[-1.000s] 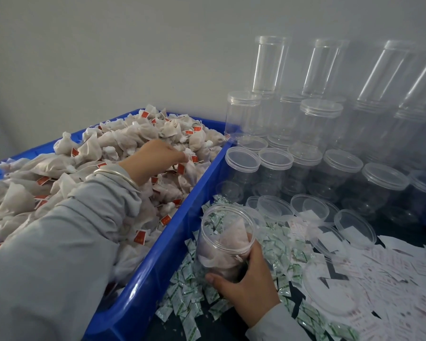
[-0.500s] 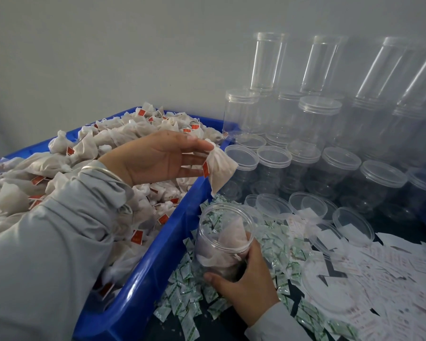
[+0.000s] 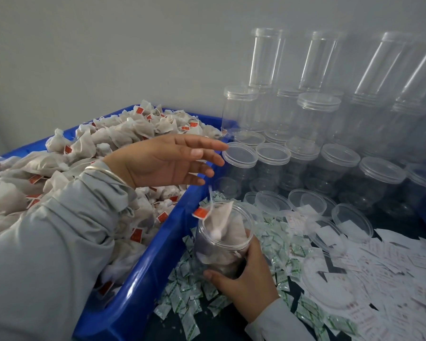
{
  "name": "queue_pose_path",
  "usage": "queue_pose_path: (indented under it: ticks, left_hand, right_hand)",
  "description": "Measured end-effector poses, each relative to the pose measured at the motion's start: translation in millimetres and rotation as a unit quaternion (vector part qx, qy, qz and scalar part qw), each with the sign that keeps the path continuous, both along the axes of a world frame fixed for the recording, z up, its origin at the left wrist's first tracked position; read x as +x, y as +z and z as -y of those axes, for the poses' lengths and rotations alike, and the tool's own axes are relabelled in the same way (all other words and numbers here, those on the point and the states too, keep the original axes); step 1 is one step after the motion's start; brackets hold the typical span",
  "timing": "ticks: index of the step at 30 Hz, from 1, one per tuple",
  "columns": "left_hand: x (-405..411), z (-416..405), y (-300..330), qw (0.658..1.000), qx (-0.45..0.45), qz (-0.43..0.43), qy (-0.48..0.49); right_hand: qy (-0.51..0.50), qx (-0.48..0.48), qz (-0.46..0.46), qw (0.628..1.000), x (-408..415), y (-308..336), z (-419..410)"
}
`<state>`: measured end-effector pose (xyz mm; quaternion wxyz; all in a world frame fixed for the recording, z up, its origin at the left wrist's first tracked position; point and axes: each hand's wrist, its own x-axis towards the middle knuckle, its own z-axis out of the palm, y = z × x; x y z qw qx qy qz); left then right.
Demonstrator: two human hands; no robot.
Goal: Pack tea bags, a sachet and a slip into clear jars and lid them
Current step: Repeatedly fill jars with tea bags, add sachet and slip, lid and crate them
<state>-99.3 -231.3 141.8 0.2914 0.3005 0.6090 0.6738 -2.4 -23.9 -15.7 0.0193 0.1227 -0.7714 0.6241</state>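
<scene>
Midway over the packing bench (image 3: 207, 323), a person's left hand (image 3: 167, 161) hangs with fingers spread and nothing in it, just above the right rim of a blue crate (image 3: 143, 279) heaped with white tea bags (image 3: 113, 134) bearing red tags. Below its fingertips, one tea bag (image 3: 219, 217) sits blurred at the mouth of an open clear jar (image 3: 221, 244), its red tag (image 3: 200, 213) hanging over the jar's left rim. The right hand (image 3: 246, 284) grips that jar from below and behind, thumb curled round its lower wall, with more tea bags already showing through the plastic. The jar stands over a drift of green-and-white sachets (image 3: 182, 299) beside the crate. Loose clear lids (image 3: 305, 200) lie behind it, white printed slips (image 3: 391, 274) spread to the right, and lidded empty jars (image 3: 317, 153) are stacked against the grey wall
</scene>
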Motion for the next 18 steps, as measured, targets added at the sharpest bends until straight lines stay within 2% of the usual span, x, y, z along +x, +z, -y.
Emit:
queue_pose_path:
  ticks: [6, 9, 12, 15, 18]
  left_hand:
    - [0, 0, 1, 1.0, -0.026, -0.012, 0.008]
    - [2, -8, -4, 0.993, -0.11, -0.046, 0.02]
    - [8, -24, -11, 0.965, -0.24, -0.103, 0.0]
    - [16, -45, -23, 0.958, -0.268, -0.096, -0.038]
    - [23, -66, -35, 0.95, -0.276, -0.148, -0.014]
  right_hand:
    - [-0.003, 0.002, 0.001, 1.0, 0, -1, 1]
    - [-0.007, -0.014, -0.007, 1.0, 1, 0, 2]
    - [-0.043, -0.052, -0.031, 0.997, 4, 6, 3]
    - [-0.108, -0.089, -0.087, 0.986, 5, 11, 0]
    - [-0.15, -0.106, -0.132, 0.974, 4, 13, -5]
